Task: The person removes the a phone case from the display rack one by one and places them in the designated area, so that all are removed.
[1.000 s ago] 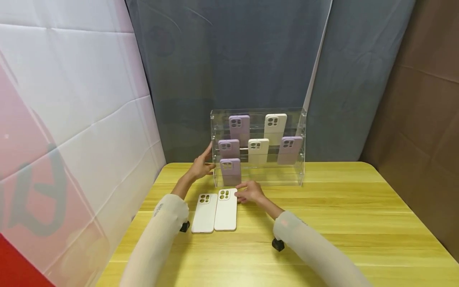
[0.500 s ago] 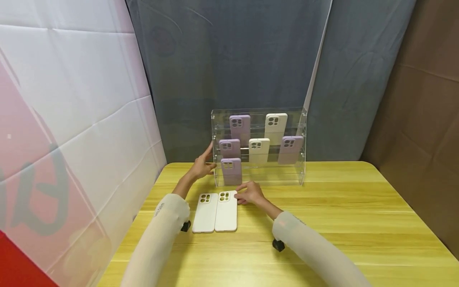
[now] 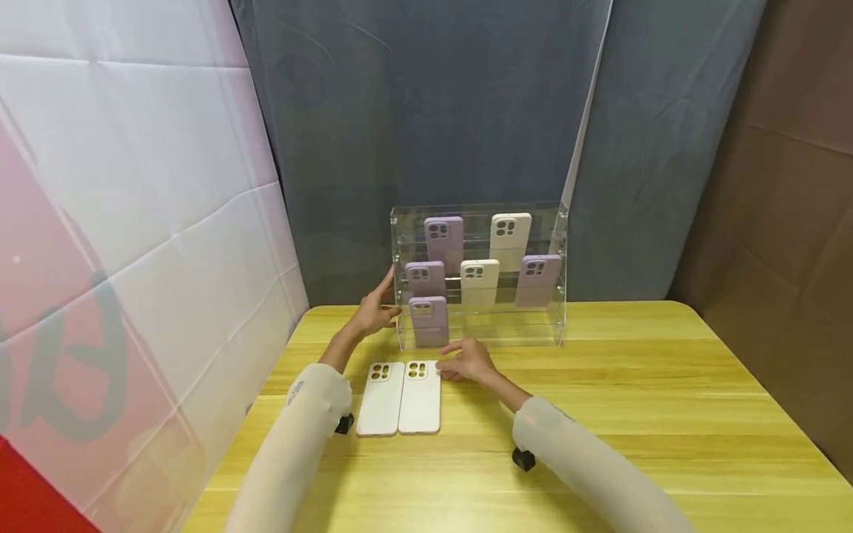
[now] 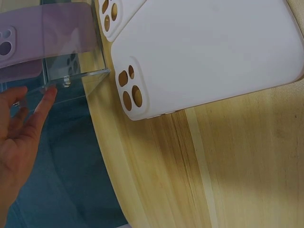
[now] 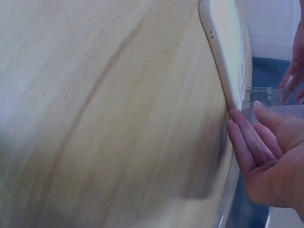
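Observation:
Two white phone cases lie side by side on the table, the left case [image 3: 381, 400] and the right case [image 3: 420, 398], camera cutouts toward the rack. My right hand [image 3: 469, 360] is at the top right corner of the right case. In the right wrist view its fairly straight fingertips [image 5: 233, 116] touch that case's edge, and the thumb is raised apart from it. My left hand [image 3: 375, 312] rests against the left side of a clear acrylic display rack [image 3: 503, 326]. In the left wrist view, extended fingers [image 4: 45, 102] touch the rack's side panel.
Purple and white phone cases stand in the rack's tiers, among them a lower purple case [image 3: 429, 322] and an upper white case [image 3: 510, 233]. The wooden table [image 3: 640, 414] extends right. A grey curtain [image 3: 426, 111] hangs behind, and a pale fabric wall [image 3: 166, 163] borders the left.
The right white case's top end has come down toward the table and lines up with its neighbour. My right hand stays by its corner; the left hand has kept its place at the rack.

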A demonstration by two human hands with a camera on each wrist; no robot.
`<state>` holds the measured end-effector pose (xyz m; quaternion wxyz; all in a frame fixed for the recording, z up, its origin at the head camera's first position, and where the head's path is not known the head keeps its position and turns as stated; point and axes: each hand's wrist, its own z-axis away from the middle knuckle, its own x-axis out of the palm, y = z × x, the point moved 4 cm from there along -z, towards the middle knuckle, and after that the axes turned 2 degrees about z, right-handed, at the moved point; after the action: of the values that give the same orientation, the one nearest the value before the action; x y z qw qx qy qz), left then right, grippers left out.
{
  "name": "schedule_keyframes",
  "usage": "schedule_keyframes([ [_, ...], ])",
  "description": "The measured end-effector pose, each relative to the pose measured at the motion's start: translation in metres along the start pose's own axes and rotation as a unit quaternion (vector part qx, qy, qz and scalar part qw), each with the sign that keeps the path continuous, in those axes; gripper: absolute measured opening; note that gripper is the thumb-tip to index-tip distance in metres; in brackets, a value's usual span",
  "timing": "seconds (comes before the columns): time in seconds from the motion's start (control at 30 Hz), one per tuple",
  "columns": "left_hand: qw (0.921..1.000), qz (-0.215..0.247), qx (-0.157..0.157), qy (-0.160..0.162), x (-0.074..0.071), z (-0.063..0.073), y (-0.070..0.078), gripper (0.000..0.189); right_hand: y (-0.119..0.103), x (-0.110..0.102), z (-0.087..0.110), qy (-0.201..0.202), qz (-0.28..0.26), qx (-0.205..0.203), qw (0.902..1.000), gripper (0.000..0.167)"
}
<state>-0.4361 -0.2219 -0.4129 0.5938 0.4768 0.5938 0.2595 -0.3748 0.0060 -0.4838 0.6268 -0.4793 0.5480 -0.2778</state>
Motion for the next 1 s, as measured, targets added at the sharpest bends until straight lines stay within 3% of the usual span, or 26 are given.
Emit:
schedule_keyframes([
  [0.37, 1.0, 0.007, 0.0, -0.001, -0.001, 0.0, 0.0, 0.102, -0.018, -0.016, 0.001, 0.023, -0.021, -0.033, 0.999, 0.031],
  [0.77, 0.9999, 0.012, 0.006, -0.006, 0.0, 0.002, 0.006, 0.101, -0.026, -0.049, -0.005, 0.077, 0.046, -0.086, 0.9922, 0.031],
  [1.0, 1.0, 0.003, 0.002, -0.003, 0.001, 0.0, 0.001, 0.102, -0.033, -0.064, -0.012, 0.102, 0.042, -0.102, 0.9887, 0.031],
])
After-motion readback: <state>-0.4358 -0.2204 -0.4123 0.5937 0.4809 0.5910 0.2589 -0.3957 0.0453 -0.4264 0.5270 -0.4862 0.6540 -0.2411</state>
